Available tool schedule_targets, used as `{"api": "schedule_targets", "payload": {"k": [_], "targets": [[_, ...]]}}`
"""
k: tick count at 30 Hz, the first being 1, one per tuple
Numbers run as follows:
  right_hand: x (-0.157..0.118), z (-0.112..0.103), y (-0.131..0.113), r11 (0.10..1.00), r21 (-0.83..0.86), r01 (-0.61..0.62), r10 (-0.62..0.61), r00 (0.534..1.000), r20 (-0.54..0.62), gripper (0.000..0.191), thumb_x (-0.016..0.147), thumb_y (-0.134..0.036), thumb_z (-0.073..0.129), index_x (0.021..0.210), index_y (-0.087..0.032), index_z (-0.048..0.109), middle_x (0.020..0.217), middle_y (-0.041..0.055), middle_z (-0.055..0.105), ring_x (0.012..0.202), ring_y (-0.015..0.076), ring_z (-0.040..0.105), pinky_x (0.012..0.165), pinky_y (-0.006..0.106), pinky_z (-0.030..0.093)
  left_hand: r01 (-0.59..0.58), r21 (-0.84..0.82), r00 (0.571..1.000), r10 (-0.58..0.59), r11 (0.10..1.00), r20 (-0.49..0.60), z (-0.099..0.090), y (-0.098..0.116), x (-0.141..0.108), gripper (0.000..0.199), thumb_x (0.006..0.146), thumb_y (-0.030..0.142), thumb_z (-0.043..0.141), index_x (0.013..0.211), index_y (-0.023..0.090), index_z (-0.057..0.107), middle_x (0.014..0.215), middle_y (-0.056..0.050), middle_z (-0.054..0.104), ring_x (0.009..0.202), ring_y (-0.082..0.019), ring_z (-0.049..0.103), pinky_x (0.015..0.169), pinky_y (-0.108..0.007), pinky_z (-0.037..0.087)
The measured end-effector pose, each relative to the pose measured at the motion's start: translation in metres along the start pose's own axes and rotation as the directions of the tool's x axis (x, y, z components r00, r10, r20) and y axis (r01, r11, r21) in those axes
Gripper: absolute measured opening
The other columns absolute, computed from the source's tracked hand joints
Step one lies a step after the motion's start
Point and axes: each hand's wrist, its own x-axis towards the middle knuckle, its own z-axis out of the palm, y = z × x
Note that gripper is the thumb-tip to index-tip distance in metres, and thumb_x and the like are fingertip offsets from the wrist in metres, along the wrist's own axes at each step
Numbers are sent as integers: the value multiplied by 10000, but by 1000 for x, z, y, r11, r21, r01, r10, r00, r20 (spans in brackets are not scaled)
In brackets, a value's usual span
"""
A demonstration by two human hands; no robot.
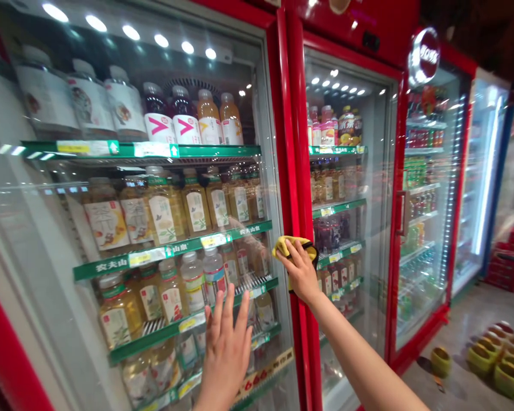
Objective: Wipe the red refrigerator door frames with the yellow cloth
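A yellow cloth with dark edging (309, 249) lies bunched under my right hand (300, 273), which presses it on the red door frame (288, 194) between two glass-fronted drink fridges. The fingers of that hand are bent over the cloth. My left hand (228, 342) is raised before the left fridge's glass door (223, 200), fingers spread and nothing in them; whether it touches the glass I cannot tell. Behind the glass stand several bottled drinks (163, 217) on shelves with green label strips (175, 251).
More lit drink fridges (428, 188) stand in a row to the right, one with a door handle (402, 212). On the floor at lower right are several yellow-green containers (509, 377), a single one (441, 362) and stacked red crates (503, 265).
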Motion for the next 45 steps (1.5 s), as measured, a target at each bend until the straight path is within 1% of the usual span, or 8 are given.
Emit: {"api": "schedule_targets", "payload": {"k": [8,16,23,25,29,34,42,45], "targets": [[123,4,10,993,-60,-104,97,988,-118,541,967,-69,454,1412,-347,589,1603,32,441,1548,253,258,1169,494,379,28,15,998,-27,999,-58,11,-21,14,797,945,246,549,1629,288,143,1718,-107,137,1578,-333,140,1269,-585,143],[30,13,-7,978,-206,-20,14,1000,-28,617,934,-27,432,1499,-267,498,1542,142,509,1512,286,339,1076,475,437,9,46,999,-6,999,-51,4,-31,16,806,939,279,571,1628,281,153,1718,-101,141,1581,-324,129,1276,-567,124],[135,7,-3,979,-150,-141,130,988,-82,621,957,-52,420,1531,-286,451,1627,135,387,1548,316,253,1108,560,405,37,98,998,-31,994,-60,-9,-36,11,819,940,217,557,1630,290,122,1719,-103,124,1576,-337,143,1265,-583,166],[141,8,-8,971,-139,-193,182,979,-89,640,952,-52,423,1544,-296,431,1647,128,350,1559,322,219,1121,585,388,41,105,997,-34,994,-75,-11,-36,10,823,939,196,547,1632,285,111,1719,-101,123,1579,-327,133,1267,-576,169],[90,15,-22,979,-69,-194,182,971,-155,635,946,-37,432,1516,-314,474,1614,108,416,1551,301,258,1118,521,424,46,106,997,-38,993,-73,-13,-33,2,834,936,176,544,1634,279,99,1719,-115,115,1584,-318,113,1272,-569,155],[42,23,-34,985,154,79,-44,975,-220,523,984,-69,455,1395,-355,606,1528,41,542,1493,240,395,1093,400,478,44,100,997,-38,994,-64,-15,-39,-5,810,941,184,524,1631,301,117,1719,-91,141,1578,-313,150,1278,-556,139],[170,36,-38,923,370,-102,254,885,-390,492,1010,-109,363,1382,-293,627,1556,57,502,1519,248,345,1189,485,397,17,164,993,2,986,-118,-19,-58,4,821,928,187,552,1630,299,141,1714,-78,172,1580,-308,145,1287,-528,123],[183,33,-51,947,299,-122,234,896,-376,492,981,-152,453,1440,-287,567,1589,84,454,1534,292,303,1190,546,369,37,167,989,-12,985,-149,-15,-57,5,827,925,194,557,1631,297,137,1715,-83,164,1575,-319,162,1283,-530,136]]}}
